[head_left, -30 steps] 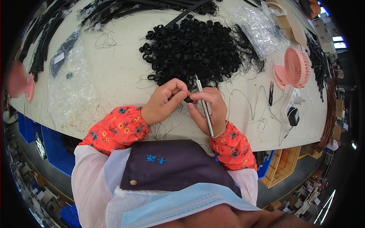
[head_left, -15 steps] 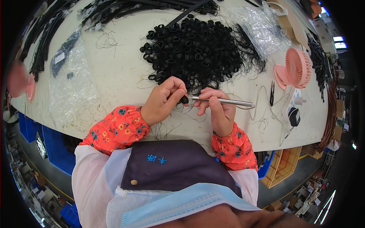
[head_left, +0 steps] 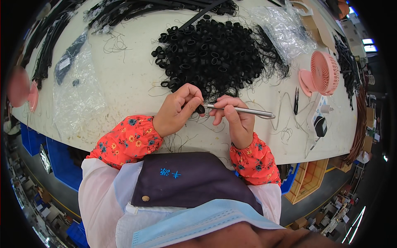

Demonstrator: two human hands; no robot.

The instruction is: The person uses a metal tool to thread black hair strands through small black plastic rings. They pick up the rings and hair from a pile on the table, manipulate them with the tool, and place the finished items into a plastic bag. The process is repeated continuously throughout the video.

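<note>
My left hand [head_left: 175, 111] pinches a small black ring [head_left: 200, 109] between thumb and forefinger, just in front of a big heap of black rings [head_left: 211, 56] with loose black threads. My right hand [head_left: 235, 120] grips long metal tweezers [head_left: 244, 110] that lie nearly level, their tip touching the ring and their looped end pointing right. Both hands hover over the pale table [head_left: 132, 82] near its front edge. Orange flowered sleeves cover both forearms.
A pink desk fan [head_left: 320, 74] stands at the right, with small black snips [head_left: 296, 100] and a charger with cable [head_left: 319, 124] beside it. Clear plastic bags [head_left: 76, 89] lie at the left and at the far right. Black straps lie along the table's far edge.
The tweezers swung from upright to nearly level, pointing right. My right hand shifted slightly right while my left hand kept pinching the ring.
</note>
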